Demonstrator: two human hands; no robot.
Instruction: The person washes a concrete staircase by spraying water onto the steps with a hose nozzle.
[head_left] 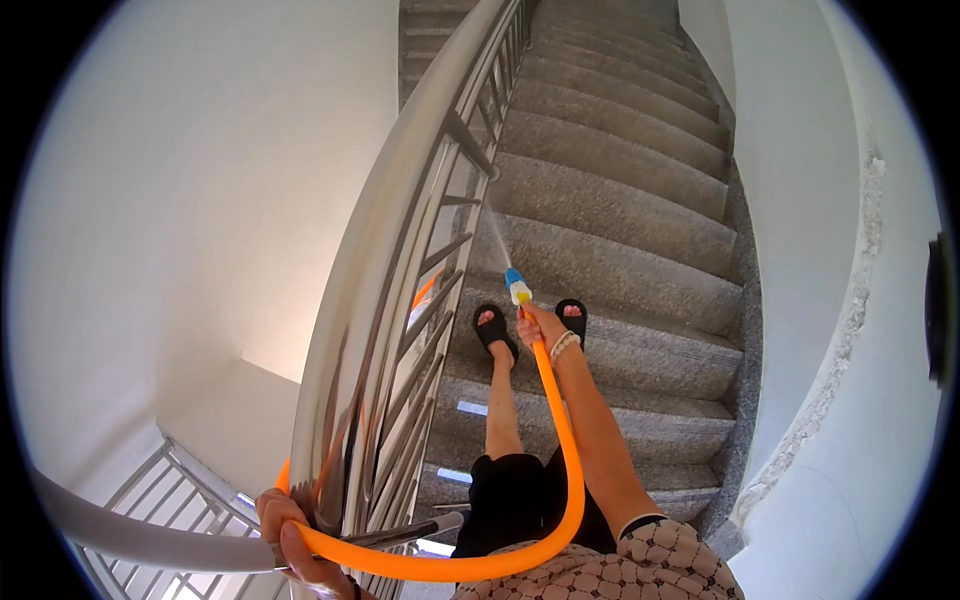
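Note:
My right hand is closed round the end of an orange garden hose, just behind its blue and white spray nozzle. A thin jet of water leaves the tip toward the foot of the railing and the steps ahead. At the lower left, my left hand grips the hose beside the metal handrail, where the hose passes over to the rail's far side. Between both hands the hose hangs in a wide loop before my body. Part of my left hand's grip is hidden.
Grey speckled stone steps lie ahead of me, and my feet in black slides stand on them. The railing with metal bars borders the left, a white wall the right. Beyond the railing, a stairwell drops to a lower railing.

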